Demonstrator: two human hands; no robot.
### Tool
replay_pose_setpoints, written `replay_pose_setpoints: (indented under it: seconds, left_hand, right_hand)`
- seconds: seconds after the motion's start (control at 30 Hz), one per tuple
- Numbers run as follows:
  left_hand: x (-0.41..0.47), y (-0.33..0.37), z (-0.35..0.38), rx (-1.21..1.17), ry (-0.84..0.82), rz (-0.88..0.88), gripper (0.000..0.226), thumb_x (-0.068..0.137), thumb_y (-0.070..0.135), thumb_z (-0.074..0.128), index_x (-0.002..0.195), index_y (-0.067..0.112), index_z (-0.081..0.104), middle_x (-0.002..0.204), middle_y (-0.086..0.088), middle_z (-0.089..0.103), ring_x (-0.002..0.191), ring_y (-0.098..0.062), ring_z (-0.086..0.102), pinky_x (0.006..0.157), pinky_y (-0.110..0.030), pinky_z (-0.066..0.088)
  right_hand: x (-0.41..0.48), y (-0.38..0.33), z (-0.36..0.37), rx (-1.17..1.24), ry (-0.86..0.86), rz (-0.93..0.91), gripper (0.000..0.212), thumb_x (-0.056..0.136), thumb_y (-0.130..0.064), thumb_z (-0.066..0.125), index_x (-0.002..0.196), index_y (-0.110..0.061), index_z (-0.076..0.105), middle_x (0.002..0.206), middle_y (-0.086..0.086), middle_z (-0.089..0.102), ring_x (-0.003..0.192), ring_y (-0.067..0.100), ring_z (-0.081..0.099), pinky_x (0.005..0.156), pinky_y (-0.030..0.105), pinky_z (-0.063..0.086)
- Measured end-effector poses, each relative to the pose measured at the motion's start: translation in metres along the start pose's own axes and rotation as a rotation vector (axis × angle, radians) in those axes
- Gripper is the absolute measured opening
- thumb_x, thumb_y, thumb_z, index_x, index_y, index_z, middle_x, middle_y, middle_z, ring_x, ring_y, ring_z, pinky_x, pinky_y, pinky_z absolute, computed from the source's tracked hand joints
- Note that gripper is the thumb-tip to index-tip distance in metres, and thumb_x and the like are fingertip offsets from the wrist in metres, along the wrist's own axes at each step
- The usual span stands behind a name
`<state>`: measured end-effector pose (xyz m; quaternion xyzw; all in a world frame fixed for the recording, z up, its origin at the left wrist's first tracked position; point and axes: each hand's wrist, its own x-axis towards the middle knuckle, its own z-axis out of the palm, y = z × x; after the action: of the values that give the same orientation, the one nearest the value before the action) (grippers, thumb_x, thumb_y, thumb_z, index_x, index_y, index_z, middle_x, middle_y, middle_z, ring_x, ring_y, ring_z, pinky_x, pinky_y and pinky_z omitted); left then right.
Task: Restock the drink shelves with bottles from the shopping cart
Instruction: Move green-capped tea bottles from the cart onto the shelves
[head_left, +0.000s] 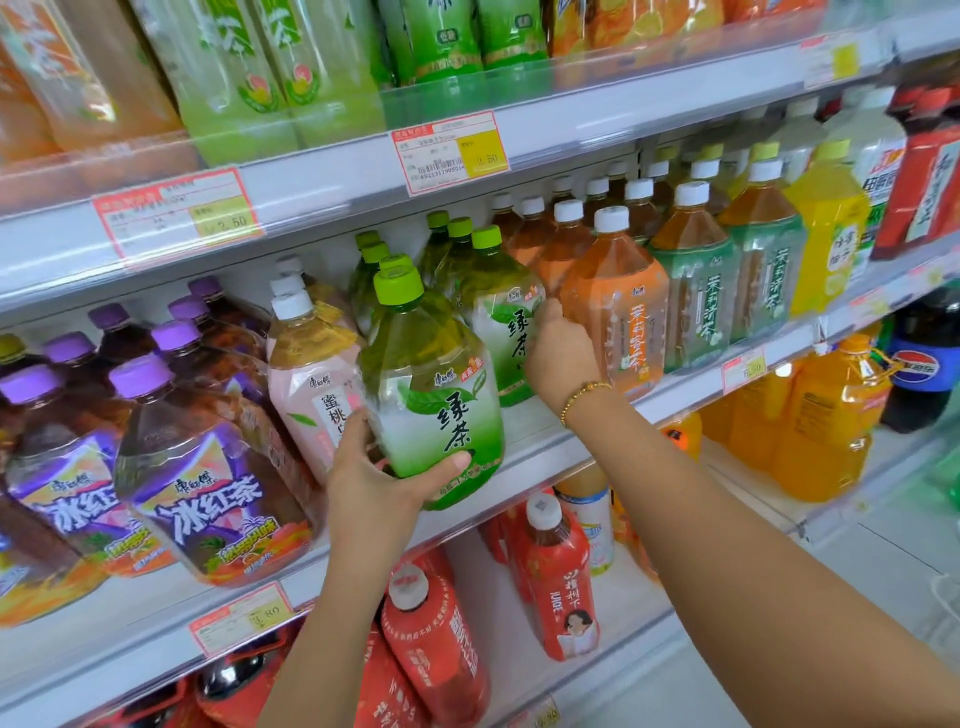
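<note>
The green tea bottle (431, 384), gripped round its base by my left hand (384, 488), tilts at the shelf (545, 452) front, so I should ease it upright beside its neighbour (511, 332), which my right hand (561, 358) touches, grip hidden.

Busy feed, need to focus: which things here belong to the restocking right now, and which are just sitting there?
In the job: left hand gripping the front green tea bottle; right hand against the shelved green tea bottle; middle shelf.
Just there: purple-capped bottles; pink peach tea bottle; orange-label bottle; red bottles below; price tags.
</note>
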<state>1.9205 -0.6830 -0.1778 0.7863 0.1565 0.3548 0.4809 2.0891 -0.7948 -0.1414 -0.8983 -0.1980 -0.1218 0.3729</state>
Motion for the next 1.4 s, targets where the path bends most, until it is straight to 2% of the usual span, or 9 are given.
replay_pose_setpoints:
  seconds: [0.2,0.33,0.43,0.53,0.7,0.97,1.17,1.27,1.4]
  left_hand:
    - [0.023,0.006,0.047,0.081,0.094,0.055,0.085,0.040,0.053,0.085,0.113,0.024,0.053,0.108,0.001,0.065,0.101,-0.019,0.063,0.086,-0.041,0.053]
    - [0.029,0.011,0.075,0.178,0.060,0.071,0.097,0.047,0.042,0.089,0.129,0.013,0.048,0.123,-0.004,0.057,0.114,-0.021,0.053,0.098,-0.038,0.044]
    - [0.032,0.010,0.087,0.197,-0.021,0.072,0.087,0.050,0.037,0.090,0.125,0.016,0.053,0.117,-0.001,0.063,0.108,-0.018,0.059,0.093,-0.034,0.048]
    - [0.035,0.014,0.088,0.286,-0.040,0.034,0.071,0.059,0.032,0.087,0.121,0.011,0.058,0.109,-0.004,0.069,0.100,-0.019,0.064,0.081,-0.023,0.047]
    - [0.032,0.014,0.096,0.449,-0.087,-0.039,0.046,0.081,0.034,0.071,0.110,0.000,0.059,0.107,-0.016,0.067,0.101,-0.031,0.061,0.071,-0.025,0.037]
    - [0.039,0.001,0.108,0.518,-0.210,-0.046,0.059,0.092,0.026,0.055,0.136,-0.009,0.035,0.127,-0.022,0.055,0.118,-0.036,0.051,0.093,-0.039,0.041]
    - [0.018,0.033,0.074,0.745,-0.198,0.174,0.032,0.090,0.037,0.054,0.083,0.010,0.068,0.083,-0.011,0.070,0.084,-0.035,0.063,0.065,-0.031,0.042]
    - [0.010,0.064,0.071,0.536,-0.308,0.253,0.051,0.089,0.048,0.046,0.058,0.009,0.058,0.058,-0.006,0.065,0.062,-0.030,0.061,0.059,-0.038,0.048]
    - [-0.006,0.104,0.119,0.240,-0.593,0.252,0.059,0.083,0.057,0.041,0.055,0.006,0.053,0.050,-0.007,0.059,0.054,-0.026,0.057,0.060,-0.038,0.043]
  right_hand:
    - [-0.039,0.043,-0.013,-0.048,-0.087,-0.154,0.032,0.087,-0.002,0.045,0.110,-0.012,0.064,0.103,0.014,0.069,0.091,0.031,0.064,0.081,0.034,0.052]
    - [-0.070,0.069,-0.003,-0.128,-0.155,-0.211,0.030,0.090,-0.009,0.044,0.113,-0.013,0.062,0.105,0.014,0.065,0.095,0.031,0.062,0.081,0.036,0.050]
    - [-0.077,0.073,0.001,0.009,0.007,-0.156,0.024,0.092,-0.016,0.048,0.112,-0.007,0.058,0.107,0.014,0.064,0.098,0.030,0.059,0.082,0.037,0.045]
    - [-0.084,0.066,0.002,0.194,0.161,-0.136,0.048,0.091,-0.021,0.055,0.136,-0.015,0.041,0.114,0.012,0.063,0.099,0.028,0.060,0.080,0.035,0.048]
    - [-0.077,0.055,0.002,0.200,0.095,-0.190,0.071,0.092,-0.024,0.055,0.149,-0.018,0.013,0.138,0.009,0.050,0.108,0.025,0.057,0.079,0.028,0.044]
    - [-0.077,0.041,0.001,0.016,0.285,-0.089,0.043,0.095,-0.013,0.047,0.137,-0.006,0.043,0.125,0.016,0.050,0.089,0.032,0.061,0.073,0.032,0.048]
    - [-0.087,0.047,-0.010,0.162,0.263,-0.024,0.031,0.089,-0.012,0.054,0.119,-0.010,0.059,0.117,0.010,0.055,0.087,0.024,0.061,0.078,0.040,0.054]
    - [-0.092,0.051,-0.043,0.107,0.411,0.054,0.002,0.085,-0.014,0.060,0.083,-0.013,0.059,0.082,-0.001,0.054,0.070,0.010,0.051,0.063,0.028,0.046]
    - [-0.110,0.061,-0.119,0.081,0.529,0.255,0.010,0.083,-0.021,0.061,0.079,-0.012,0.058,0.077,0.002,0.055,0.071,0.018,0.056,0.062,0.036,0.049]
